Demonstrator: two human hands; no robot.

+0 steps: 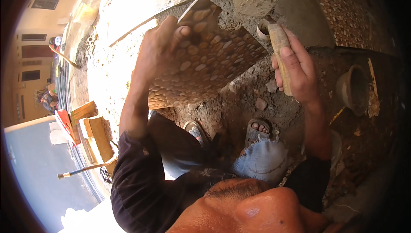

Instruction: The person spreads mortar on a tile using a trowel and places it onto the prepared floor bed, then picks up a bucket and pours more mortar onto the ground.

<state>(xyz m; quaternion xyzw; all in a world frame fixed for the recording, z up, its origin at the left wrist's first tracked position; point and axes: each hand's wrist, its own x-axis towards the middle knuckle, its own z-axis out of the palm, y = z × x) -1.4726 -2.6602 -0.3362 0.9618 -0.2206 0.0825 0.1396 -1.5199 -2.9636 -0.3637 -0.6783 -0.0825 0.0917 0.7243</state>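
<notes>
Now, the left hand has its fingers bent closed round the upper left edge of the tile, with the thumb on the side with pebbles. Next to it, the tile tips up on a slant in front of the person, between both hands. I think it is stiff and rather heavy, and a knock could chip its corners. Dust may make it slip, so two far-apart edges look best to hold; one hand alone might let it twist. Further right, the right hand wraps its fingers closed round the wooden handle of the trowel. Last, a bowl is on the dirt.
</notes>
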